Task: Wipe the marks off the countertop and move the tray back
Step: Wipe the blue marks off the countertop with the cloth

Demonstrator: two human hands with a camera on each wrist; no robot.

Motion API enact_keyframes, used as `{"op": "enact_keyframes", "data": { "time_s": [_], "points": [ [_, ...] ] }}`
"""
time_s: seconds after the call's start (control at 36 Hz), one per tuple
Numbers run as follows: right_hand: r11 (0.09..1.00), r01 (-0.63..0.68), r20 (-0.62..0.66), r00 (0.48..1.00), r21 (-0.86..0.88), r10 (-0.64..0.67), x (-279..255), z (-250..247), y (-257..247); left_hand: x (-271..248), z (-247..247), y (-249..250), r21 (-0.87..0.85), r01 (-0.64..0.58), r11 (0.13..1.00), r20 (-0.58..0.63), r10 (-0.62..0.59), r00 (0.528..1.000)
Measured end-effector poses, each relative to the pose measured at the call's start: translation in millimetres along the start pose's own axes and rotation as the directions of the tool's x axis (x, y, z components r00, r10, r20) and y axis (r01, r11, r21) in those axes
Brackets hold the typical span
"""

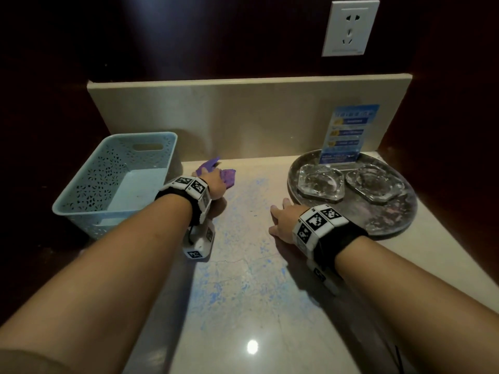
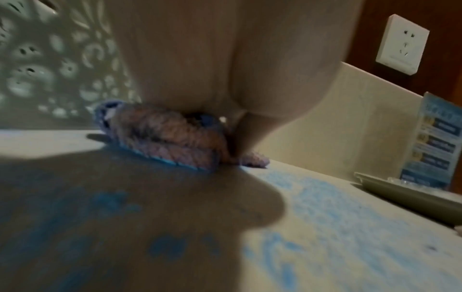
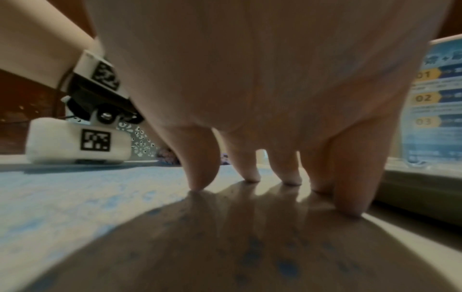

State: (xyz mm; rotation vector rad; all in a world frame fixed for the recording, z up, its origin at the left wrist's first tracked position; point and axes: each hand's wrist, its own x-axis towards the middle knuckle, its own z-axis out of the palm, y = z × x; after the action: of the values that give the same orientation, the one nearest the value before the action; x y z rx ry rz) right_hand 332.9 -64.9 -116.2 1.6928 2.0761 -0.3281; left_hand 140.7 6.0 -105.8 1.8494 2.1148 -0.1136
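Observation:
Blue smears (image 1: 243, 265) cover the middle of the beige countertop (image 1: 270, 333). My left hand (image 1: 214, 183) grips a bunched purple cloth (image 1: 228, 176) at the back of the counter, beside the basket; the left wrist view shows the cloth (image 2: 175, 142) pressed on the surface with blue marks (image 2: 325, 207) in front of it. My right hand (image 1: 280, 221) rests on the counter with spread, straight fingers (image 3: 202, 173), just left of the round grey tray (image 1: 391, 222). The tray holds two glass ashtrays (image 1: 321, 182) and a blue card (image 1: 348, 133).
A pale blue perforated basket (image 1: 89, 190) stands at the back left, close to the cloth. A beige backsplash (image 1: 243, 109) runs along the rear under a white wall socket (image 1: 349, 28). Dark wood walls close in both sides.

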Motion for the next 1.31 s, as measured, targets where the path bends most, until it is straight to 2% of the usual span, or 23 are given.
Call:
{"op": "enact_keyframes", "data": {
  "time_s": [0.11,0.25,0.47,0.67,0.81,0.94,1.06,1.11,1.14,1.22,1.31],
  "points": [
    [1.000,0.002,0.009,1.000,0.015,-0.002,-2,0,-1,13,3,6,-0.021,-0.110,0.994,0.054,0.111,0.992],
    [0.999,0.005,0.026,1.000,0.049,-0.007,-7,-2,-3,-1,-7,21,0.063,-0.167,0.984,0.137,0.157,0.978],
    [0.999,-0.006,0.053,0.999,0.053,0.003,-6,-3,-4,0,-4,42,0.031,-0.340,0.940,0.197,0.328,0.924],
    [0.998,-0.019,0.076,0.997,0.054,0.014,-9,-7,-5,-14,-5,48,-0.040,-0.412,0.910,0.248,0.409,0.878],
    [1.000,-0.008,-0.001,1.000,0.013,0.008,-11,-4,-4,-30,1,49,-0.126,-0.436,0.891,0.249,0.454,0.855],
    [1.000,0.000,-0.040,0.999,0.004,0.001,-13,-3,-3,-48,1,38,-0.147,-0.417,0.897,0.081,0.431,0.899],
    [1.000,0.009,0.011,1.000,0.011,-0.009,-10,-5,-1,-41,-14,2,-0.184,-0.313,0.932,-0.110,0.297,0.948],
    [1.000,0.005,0.029,1.000,0.005,-0.005,-9,-5,-1,-37,-20,-11,-0.142,-0.246,0.959,-0.199,0.216,0.956],
    [1.000,0.003,0.032,0.999,0.002,-0.003,-8,-5,-1,-37,-21,-13,-0.120,-0.216,0.969,-0.194,0.190,0.962],
    [1.000,0.004,0.039,0.999,0.000,-0.004,-8,-3,-1,-36,-11,-8,-0.046,-0.181,0.982,-0.075,0.178,0.981],
    [1.000,0.004,0.046,0.999,0.007,-0.004,-8,-3,0,-31,-1,-3,-0.047,-0.204,0.978,0.007,0.204,0.979]
  ]
}}
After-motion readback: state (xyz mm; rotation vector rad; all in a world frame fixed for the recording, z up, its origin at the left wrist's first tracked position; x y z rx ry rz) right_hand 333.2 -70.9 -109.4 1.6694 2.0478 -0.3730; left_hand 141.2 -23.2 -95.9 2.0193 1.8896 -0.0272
